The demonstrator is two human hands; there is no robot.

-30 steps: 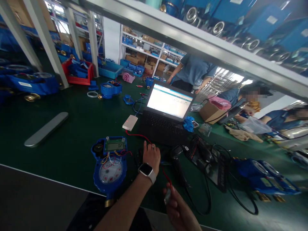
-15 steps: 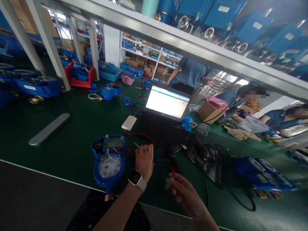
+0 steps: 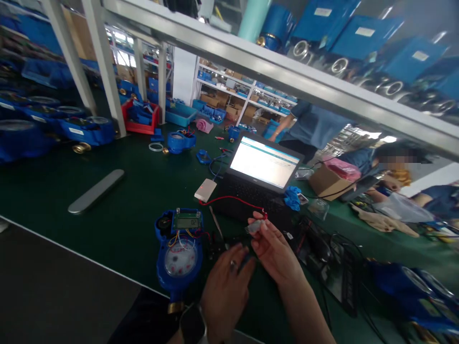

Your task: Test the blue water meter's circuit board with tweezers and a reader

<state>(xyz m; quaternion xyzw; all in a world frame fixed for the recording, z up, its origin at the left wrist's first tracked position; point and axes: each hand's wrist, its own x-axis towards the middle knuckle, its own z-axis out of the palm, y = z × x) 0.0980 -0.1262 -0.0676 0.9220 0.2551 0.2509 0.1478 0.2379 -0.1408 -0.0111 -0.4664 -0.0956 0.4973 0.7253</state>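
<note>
My right hand (image 3: 274, 246) is closed around a small grey connector with metal pins (image 3: 255, 226), holding it above the front of the laptop. A red cable (image 3: 233, 197) runs from the connector to a white box (image 3: 205, 190). My left hand (image 3: 227, 282), wearing a watch, is smeared by motion low over the bench. Something dark blue shows by its thumb, too blurred to name. Left of it lies a blue water meter (image 3: 179, 258), its cover off, with a lit display (image 3: 189, 222) and thin coloured wires. A slim metal tool (image 3: 216, 223) rests between meter and laptop.
A laptop (image 3: 263, 162) stands open behind my hands. Black devices with cables (image 3: 330, 253) and more blue meters (image 3: 412, 291) occupy the right. A grey bar (image 3: 96, 191) lies left. Overhead runs a metal shelf beam (image 3: 251, 62). People work across the bench.
My right hand has lifted the connector up and away from me, toward the laptop. My left hand has drawn back toward me and right, off the dark things beside the meter. The view has shifted left.
</note>
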